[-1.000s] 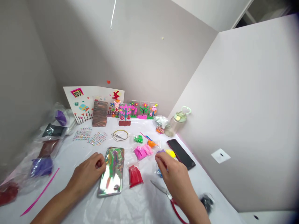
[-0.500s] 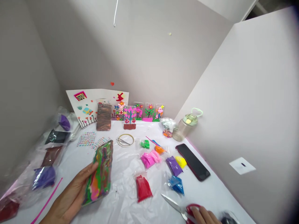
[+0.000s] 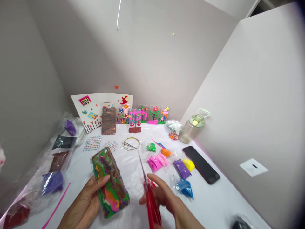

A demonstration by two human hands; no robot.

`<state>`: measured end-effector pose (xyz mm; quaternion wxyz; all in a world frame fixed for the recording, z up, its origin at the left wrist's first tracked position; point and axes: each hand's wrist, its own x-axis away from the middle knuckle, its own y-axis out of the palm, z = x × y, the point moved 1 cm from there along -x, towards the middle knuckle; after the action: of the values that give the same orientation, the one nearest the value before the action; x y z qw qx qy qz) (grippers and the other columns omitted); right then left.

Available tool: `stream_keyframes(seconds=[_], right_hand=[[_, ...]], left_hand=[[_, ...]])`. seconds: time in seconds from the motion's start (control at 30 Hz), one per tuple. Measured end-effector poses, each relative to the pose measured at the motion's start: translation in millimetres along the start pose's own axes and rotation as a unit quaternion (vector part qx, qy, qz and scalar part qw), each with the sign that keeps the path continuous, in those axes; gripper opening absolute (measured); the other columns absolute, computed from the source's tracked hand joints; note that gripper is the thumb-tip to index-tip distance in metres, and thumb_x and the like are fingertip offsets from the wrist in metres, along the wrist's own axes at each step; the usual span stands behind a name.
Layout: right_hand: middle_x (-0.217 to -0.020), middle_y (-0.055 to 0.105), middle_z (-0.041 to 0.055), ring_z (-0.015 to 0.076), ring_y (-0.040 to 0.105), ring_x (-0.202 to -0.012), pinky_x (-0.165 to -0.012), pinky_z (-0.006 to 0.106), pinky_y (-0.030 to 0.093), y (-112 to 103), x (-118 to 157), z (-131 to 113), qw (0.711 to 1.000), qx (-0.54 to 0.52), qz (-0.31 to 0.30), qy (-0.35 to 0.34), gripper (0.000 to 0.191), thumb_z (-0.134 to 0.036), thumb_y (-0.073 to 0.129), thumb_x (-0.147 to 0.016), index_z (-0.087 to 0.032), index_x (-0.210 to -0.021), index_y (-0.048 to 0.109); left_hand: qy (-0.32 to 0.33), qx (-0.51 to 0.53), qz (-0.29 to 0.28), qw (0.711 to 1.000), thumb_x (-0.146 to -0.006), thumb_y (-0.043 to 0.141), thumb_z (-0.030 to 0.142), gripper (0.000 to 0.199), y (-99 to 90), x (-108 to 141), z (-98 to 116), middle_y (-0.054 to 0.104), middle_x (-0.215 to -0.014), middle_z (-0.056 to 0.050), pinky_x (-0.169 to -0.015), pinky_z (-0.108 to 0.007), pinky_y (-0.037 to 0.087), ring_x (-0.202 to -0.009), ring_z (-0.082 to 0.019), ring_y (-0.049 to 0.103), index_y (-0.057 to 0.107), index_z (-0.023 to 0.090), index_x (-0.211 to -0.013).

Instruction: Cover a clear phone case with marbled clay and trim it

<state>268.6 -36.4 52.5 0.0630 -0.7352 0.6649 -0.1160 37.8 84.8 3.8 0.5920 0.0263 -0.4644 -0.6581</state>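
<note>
In my left hand [image 3: 89,197] is a clear phone case [image 3: 111,186] covered in swirled green, pink, orange and brown clay, tilted with its patterned face toward me. The thumb presses on its front. My right hand [image 3: 166,197] grips red-handled scissors [image 3: 150,200], their blades pointing up and away from me. A small gap separates the scissors from the case. Behind the scissors lies a bag of red clay [image 3: 145,184], partly covered by the hand and handles.
Bags of pink [image 3: 156,162], purple [image 3: 182,168] and blue clay [image 3: 186,188] lie right of centre, beside a black phone [image 3: 201,164]. A bottle [image 3: 192,128] stands behind. Decorated cases [image 3: 135,121] lean at the back. Clay packets [image 3: 52,183] line the left side.
My right hand has lifted the scissors off the table and brought them left, near the case. My left hand has turned the case so more of its patterned face shows.
</note>
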Motion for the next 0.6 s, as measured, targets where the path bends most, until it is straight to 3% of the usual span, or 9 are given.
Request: stream_keyframes(seconds=[0.03, 0.17, 0.27, 0.33, 0.4, 0.6], right_hand=[[-0.118, 0.068, 0.0092, 0.0230, 0.066, -0.104, -0.096, 0.037, 0.052, 5.7, -11.8, -5.3, 1.000, -0.010, 0.022, -0.013, 0.075, -0.020, 0.073, -0.078, -0.029, -0.149, 0.048], [-0.094, 0.063, 0.0025, 0.0170, 0.060, -0.082, -0.076, 0.030, 0.052, 17.2, -37.0, -5.9, 0.999, -0.025, -0.014, 0.022, 0.067, -0.011, 0.063, -0.077, -0.027, -0.142, 0.053], [-0.114, 0.064, 0.0055, 0.0203, 0.062, -0.100, -0.090, 0.033, 0.052, 19.2, -40.2, 8.1, 0.999, 0.001, -0.013, 0.035, 0.073, -0.013, 0.072, -0.073, -0.028, -0.142, 0.054], [-0.133, 0.059, 0.0094, 0.0286, 0.057, -0.121, -0.106, 0.040, 0.047, 21.8, -40.3, 15.5, 0.998, 0.057, -0.033, 0.006, 0.092, -0.019, 0.089, -0.060, -0.026, -0.144, 0.053], [-0.139, 0.056, 0.0115, 0.0345, 0.050, -0.132, -0.113, 0.044, 0.041, 24.9, -40.4, 19.2, 0.992, 0.114, -0.042, -0.021, 0.107, -0.029, 0.098, -0.048, -0.025, -0.145, 0.053], [-0.125, 0.058, 0.0088, 0.0299, 0.059, -0.114, -0.099, 0.040, 0.051, 36.4, -39.8, 21.3, 0.988, 0.139, -0.037, -0.053, 0.107, -0.048, 0.099, -0.051, -0.031, -0.145, 0.052]], left_hand=[[0.011, -0.002, 0.007, 1.000, -0.082, 0.074, 0.000, 0.053, -0.7, -0.2, 0.5, 0.081, -0.104, -0.011, -0.087, -0.043, 0.067, -0.096, -0.031, 0.079, 0.063, 0.016, -0.131], [0.041, -0.006, 0.039, 0.998, -0.087, 0.065, -0.002, 0.043, -2.1, -2.3, 0.1, 0.081, -0.101, -0.012, -0.082, -0.043, 0.068, -0.093, -0.030, 0.080, 0.067, 0.015, -0.127], [0.038, -0.001, 0.026, 0.999, -0.087, 0.064, -0.001, 0.047, -1.2, -2.7, -2.4, 0.081, -0.104, -0.011, -0.084, -0.044, 0.068, -0.094, -0.029, 0.079, 0.067, 0.019, -0.129], [0.032, 0.001, 0.015, 0.999, -0.087, 0.067, 0.000, 0.051, -0.5, -1.8, -4.1, 0.081, -0.106, -0.011, -0.086, -0.044, 0.067, -0.096, -0.030, 0.079, 0.066, 0.021, -0.133], [0.028, -0.001, 0.008, 1.000, -0.085, 0.070, 0.002, 0.053, 0.1, -0.1, -5.2, 0.081, -0.108, -0.011, -0.087, -0.043, 0.067, -0.098, -0.030, 0.079, 0.065, 0.022, -0.134], [0.037, -0.009, 0.002, 0.999, -0.080, 0.078, 0.004, 0.061, 6.6, 6.5, -7.3, 0.080, -0.116, -0.008, -0.092, -0.042, 0.065, -0.103, -0.030, 0.078, 0.065, 0.026, -0.136]])
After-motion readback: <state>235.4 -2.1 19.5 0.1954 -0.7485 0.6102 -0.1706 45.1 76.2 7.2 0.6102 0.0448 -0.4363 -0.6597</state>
